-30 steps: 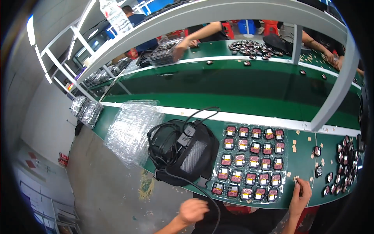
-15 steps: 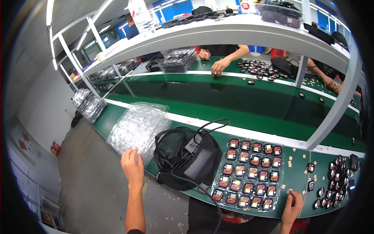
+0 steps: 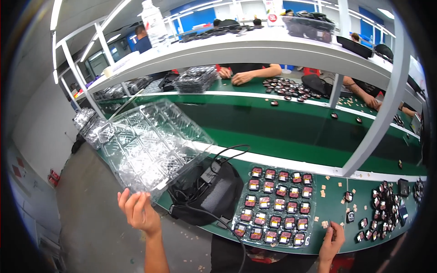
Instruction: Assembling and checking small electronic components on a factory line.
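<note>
My left hand [image 3: 140, 213] grips the near corner of a clear plastic tray [image 3: 152, 136], moulded with rows of pockets. The tray is raised and tilted over the left of the bench, and the tray stack below is mostly hidden behind it. My right hand [image 3: 331, 243] is closed at the bench's front edge, thumb against fingers; any small thing in the pinch is too small to name. Just left of it lies a filled clear tray [image 3: 311, 219] with several rows of small black devices [image 3: 264, 202] with reddish faces and pale labels.
A black mesh bag [image 3: 218, 195] with coiled cable sits between the trays. Loose devices [image 3: 380, 204] are heaped at right, near small beige tags [image 3: 323, 193]. An upright post [image 3: 375, 123] and overhead shelf [image 3: 246, 54] frame the bench. Across the green belt [image 3: 255, 123], co-workers' hands [image 3: 243, 78] handle parts.
My left hand has taken hold of a clear tray and lifted its corner off the stack. My right hand stays near the filled tray's right side. The whole view has shifted slightly.
</note>
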A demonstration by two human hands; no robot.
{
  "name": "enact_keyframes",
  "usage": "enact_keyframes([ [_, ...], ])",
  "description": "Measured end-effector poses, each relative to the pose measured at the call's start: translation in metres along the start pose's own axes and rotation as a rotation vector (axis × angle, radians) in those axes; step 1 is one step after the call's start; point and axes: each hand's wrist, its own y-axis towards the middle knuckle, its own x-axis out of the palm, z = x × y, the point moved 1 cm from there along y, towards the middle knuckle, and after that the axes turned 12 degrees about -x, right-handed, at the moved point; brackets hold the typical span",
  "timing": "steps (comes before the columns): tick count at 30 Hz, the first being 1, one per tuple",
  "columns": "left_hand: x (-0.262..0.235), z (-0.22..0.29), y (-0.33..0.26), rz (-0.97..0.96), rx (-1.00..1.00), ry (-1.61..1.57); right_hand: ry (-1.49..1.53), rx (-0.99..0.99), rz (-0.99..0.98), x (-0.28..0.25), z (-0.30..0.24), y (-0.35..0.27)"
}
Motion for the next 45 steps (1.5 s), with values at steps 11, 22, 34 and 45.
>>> enact_keyframes([
  [11,-0.010,0.101,-0.042,-0.298,0.270,-0.576,0.769,0.151,0.013,-0.012,-0.034,-0.013],
  [22,-0.013,0.147,-0.068,-0.858,0.352,-0.861,0.258,0.279,0.045,-0.027,-0.065,0.007],
  [34,-0.004,0.165,-0.069,-1.448,0.424,-0.541,-0.093,0.266,-0.277,-0.030,-0.060,-0.011],
  [45,-0.013,0.157,-0.081,-1.520,0.336,-0.468,-0.165,0.149,-0.279,-0.008,-0.064,0.004],
])
